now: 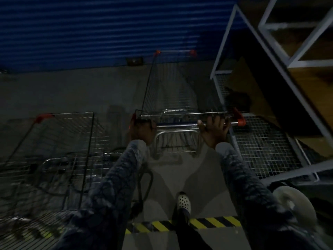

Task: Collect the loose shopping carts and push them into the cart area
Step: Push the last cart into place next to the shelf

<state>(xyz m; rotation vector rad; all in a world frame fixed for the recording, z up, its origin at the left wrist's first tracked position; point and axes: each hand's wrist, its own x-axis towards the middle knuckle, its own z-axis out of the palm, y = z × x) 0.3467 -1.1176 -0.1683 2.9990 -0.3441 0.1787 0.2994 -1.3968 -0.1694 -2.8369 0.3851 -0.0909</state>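
A wire shopping cart (171,87) with orange corner caps stands straight ahead of me, its nose towards the blue wall. My left hand (142,130) grips the left end of its handle bar (180,124). My right hand (214,130) grips the same bar near the orange right end cap. A second wire cart (59,150) stands to my left, close beside my left sleeve. The scene is dark and slightly blurred.
A blue corrugated wall (108,29) closes off the far side. A grey metal rack with mesh panels (261,141) and wooden boards stands tight against the cart's right. Yellow-black hazard tape (212,222) crosses the concrete floor at my white perforated shoe (183,202).
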